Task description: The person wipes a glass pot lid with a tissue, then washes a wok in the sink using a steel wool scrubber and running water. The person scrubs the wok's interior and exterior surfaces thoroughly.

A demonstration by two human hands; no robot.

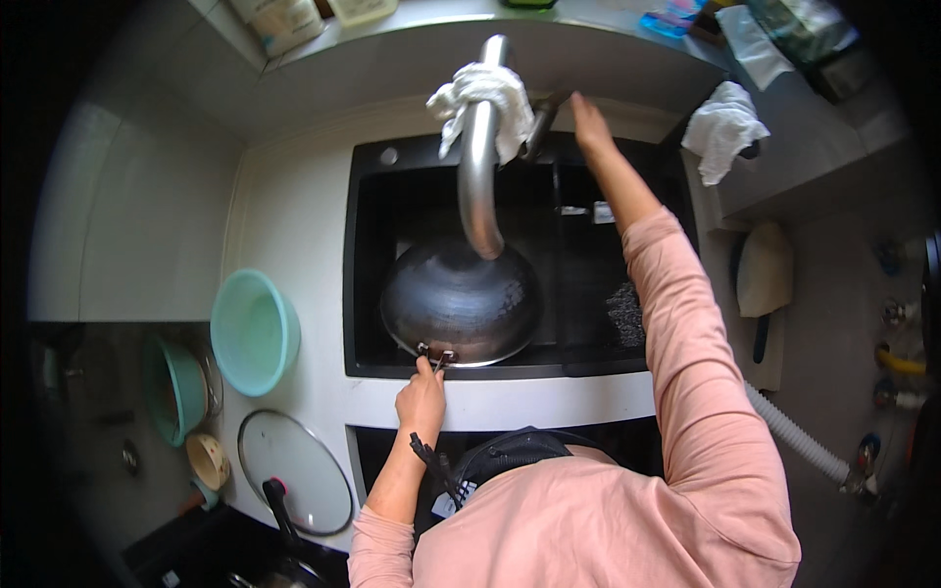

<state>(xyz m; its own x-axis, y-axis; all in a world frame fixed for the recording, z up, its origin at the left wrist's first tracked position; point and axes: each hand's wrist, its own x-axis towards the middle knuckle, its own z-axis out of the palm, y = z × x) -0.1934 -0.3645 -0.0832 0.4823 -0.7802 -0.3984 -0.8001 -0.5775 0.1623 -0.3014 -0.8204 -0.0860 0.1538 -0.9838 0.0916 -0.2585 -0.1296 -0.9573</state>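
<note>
My left hand (pixel 422 400) grips the small loop handle of a dark metal wok (pixel 463 294), which lies tilted in the black sink (pixel 353 257) with its rounded underside showing. Over the wok curves a steel faucet spout (pixel 479 169) with a white cloth (pixel 489 92) tied around it. My right hand (pixel 588 121) is stretched to the back of the sink, beside the dark faucet lever (pixel 542 128). Its fingers are blurred, and I cannot tell whether they touch the lever.
A mint-green basin (pixel 253 334) and a glass lid (pixel 294 470) with a black handle are on the white counter at left. Another white cloth (pixel 724 132) hangs at the right of the sink. Bottles and packets stand on the ledge (pixel 412 26) behind.
</note>
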